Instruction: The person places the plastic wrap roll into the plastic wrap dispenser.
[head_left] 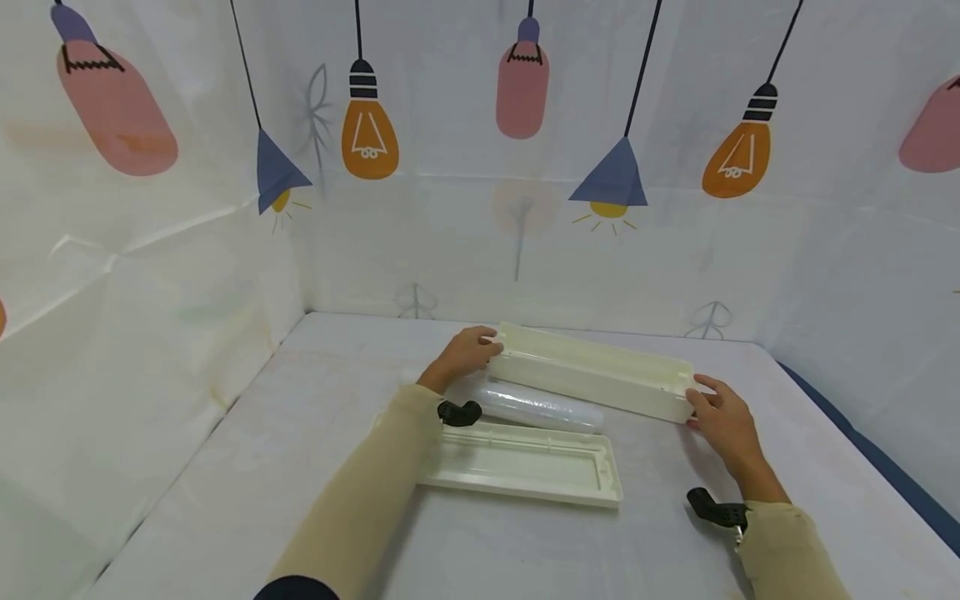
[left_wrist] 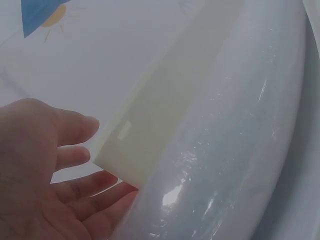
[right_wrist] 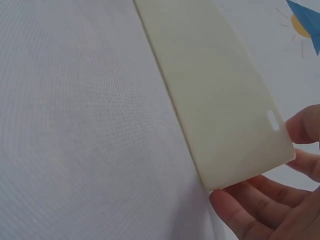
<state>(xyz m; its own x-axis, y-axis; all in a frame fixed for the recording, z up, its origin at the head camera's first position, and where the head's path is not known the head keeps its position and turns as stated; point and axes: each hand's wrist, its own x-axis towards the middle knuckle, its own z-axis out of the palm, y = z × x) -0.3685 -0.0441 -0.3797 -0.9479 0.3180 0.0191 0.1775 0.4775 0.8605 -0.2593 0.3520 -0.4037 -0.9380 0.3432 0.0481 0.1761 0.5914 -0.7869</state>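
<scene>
A long cream plastic box [head_left: 592,382], its hollow side facing up, lies slantwise toward the back of the table. My left hand [head_left: 467,357] holds its left end, fingers around the end wall. At the other end my right hand [head_left: 722,421] grips the corner, with the thumb near a small slot and the fingers under the lower edge in the right wrist view. In front of the box sits a shiny roll of clear plastic film [head_left: 540,406]. Nearer still is a shallow cream lid [head_left: 525,465], inside up, its left end hidden by my left sleeve.
The white-covered table [head_left: 540,550] backs onto a white sheet wall [head_left: 450,242] printed with lamps. A similar sheet hangs along the left side. Black wrist mounts [head_left: 459,413] stick out from both sleeves, the left one over the lid's back edge.
</scene>
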